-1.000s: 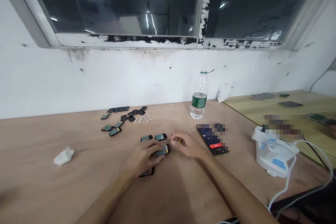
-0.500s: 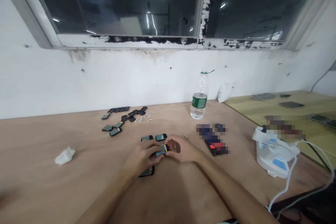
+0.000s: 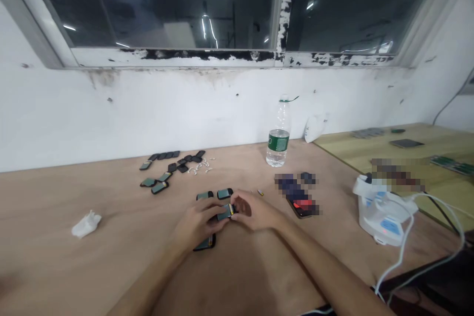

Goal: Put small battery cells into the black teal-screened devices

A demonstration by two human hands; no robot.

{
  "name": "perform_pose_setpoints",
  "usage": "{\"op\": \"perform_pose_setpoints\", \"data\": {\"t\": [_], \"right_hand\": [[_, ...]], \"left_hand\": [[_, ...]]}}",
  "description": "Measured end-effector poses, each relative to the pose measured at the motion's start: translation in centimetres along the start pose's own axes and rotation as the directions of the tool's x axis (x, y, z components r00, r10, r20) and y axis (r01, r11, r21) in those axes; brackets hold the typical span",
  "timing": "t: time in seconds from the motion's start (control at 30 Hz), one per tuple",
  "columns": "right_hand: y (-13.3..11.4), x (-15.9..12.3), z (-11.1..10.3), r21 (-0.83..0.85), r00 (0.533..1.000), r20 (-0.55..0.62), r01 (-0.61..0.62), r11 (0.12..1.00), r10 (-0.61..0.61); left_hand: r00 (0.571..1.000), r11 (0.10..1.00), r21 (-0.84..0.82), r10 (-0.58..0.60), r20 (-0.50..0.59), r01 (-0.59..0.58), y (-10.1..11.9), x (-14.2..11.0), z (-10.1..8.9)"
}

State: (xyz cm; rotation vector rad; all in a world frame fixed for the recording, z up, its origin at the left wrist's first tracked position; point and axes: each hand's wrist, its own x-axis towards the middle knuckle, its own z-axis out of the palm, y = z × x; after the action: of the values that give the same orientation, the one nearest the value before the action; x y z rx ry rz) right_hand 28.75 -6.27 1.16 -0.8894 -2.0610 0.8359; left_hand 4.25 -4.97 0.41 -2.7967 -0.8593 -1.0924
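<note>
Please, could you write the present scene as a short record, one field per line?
Left hand: holds a small green-faced module
Right hand: at the module's right end; grip unclear
Beyond the hands: two similar modules, lying flat
Bottle: upright, partly filled, green label
Far left: crumpled white item on the table

Across the brown flat surface (image 3: 126, 197), a hand could pass between the crumpled white wad (image 3: 86, 224) and the bare left hand (image 3: 199, 218), or reach the far edge left of the upright clear plastic bottle (image 3: 277, 141). Together with the bare right hand (image 3: 259, 211), it blocks the middle; a dark flat phone (image 3: 301, 207) and white plastic device (image 3: 373, 219) trailing cables obstruct toward the right edge.
</note>
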Motion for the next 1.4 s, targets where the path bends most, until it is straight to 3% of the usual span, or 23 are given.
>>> {"op": "perform_pose_setpoints", "data": {"t": [0.37, 0.47, 0.57, 0.67, 0.73, 0.8, 0.93, 1.1, 1.23, 1.3, 1.4], "right_hand": [[-0.3, 0.3, -0.1, 0.028, 0.991, -0.086, 0.109, 0.994, -0.106], [-0.5, 0.5, -0.2, 0.054, 0.990, -0.115, 0.089, 0.995, -0.083], [-0.6, 0.7, -0.9, 0.074, 0.966, -0.257, 0.039, 0.996, -0.019], [-0.2, 0.9, -1.9, 0.003, 0.892, -0.451, -0.032, 0.999, 0.030], [0.4, 0.9, -2.3, -0.077, 0.891, -0.452, -0.084, 0.993, 0.041], [1.2, 0.9, -2.3, -0.161, 0.928, -0.371, -0.108, 0.981, 0.042], [2.5, 0.8, -1.6, -0.302, 0.963, -0.267, -0.113, 0.947, 0.030], [3.2, 0.9, -2.3, -0.327, 0.919, -0.395, -0.139, 0.935, -0.002], [3.2, 1.1, -3.3, -0.260, 0.860, -0.511, -0.145, 0.955, -0.009], [3.0, 1.1, -3.4, -0.238, 0.862, -0.507, -0.143, 0.961, 0.003], [2.5, 0.9, -3.1, -0.245, 0.911, -0.412, -0.126, 0.961, 0.014]], "left_hand": [[0.999, 1.000, -0.001, 0.015, -0.034, -0.015, 0.1, 0.0, 0.0], [0.999, 1.000, -0.004, 0.008, -0.039, -0.008, 0.4, 0.1, -0.1], [0.999, 0.999, -0.028, -0.031, -0.012, 0.030, 1.0, 0.1, -0.1], [0.993, 0.997, -0.082, 0.004, 0.116, 0.005, 1.7, 0.1, 0.1], [0.972, 0.994, -0.108, 0.051, 0.227, -0.027, 2.2, 0.1, 0.2], [0.950, 0.993, -0.109, 0.066, 0.305, -0.034, 2.5, 0.2, 0.3], [0.923, 0.993, -0.119, 0.025, 0.385, 0.022, 2.9, 0.6, -0.3], [0.888, 0.969, -0.180, -0.072, 0.453, 0.171, 2.4, 1.3, -3.1], [0.774, 0.906, -0.225, -0.155, 0.614, 0.360, 0.7, 0.9, -5.5], [0.752, 0.906, -0.222, -0.142, 0.644, 0.361, -0.1, 0.5, -6.2], [0.743, 0.915, -0.195, -0.147, 0.652, 0.353, -0.2, 0.1, -6.6]]}}
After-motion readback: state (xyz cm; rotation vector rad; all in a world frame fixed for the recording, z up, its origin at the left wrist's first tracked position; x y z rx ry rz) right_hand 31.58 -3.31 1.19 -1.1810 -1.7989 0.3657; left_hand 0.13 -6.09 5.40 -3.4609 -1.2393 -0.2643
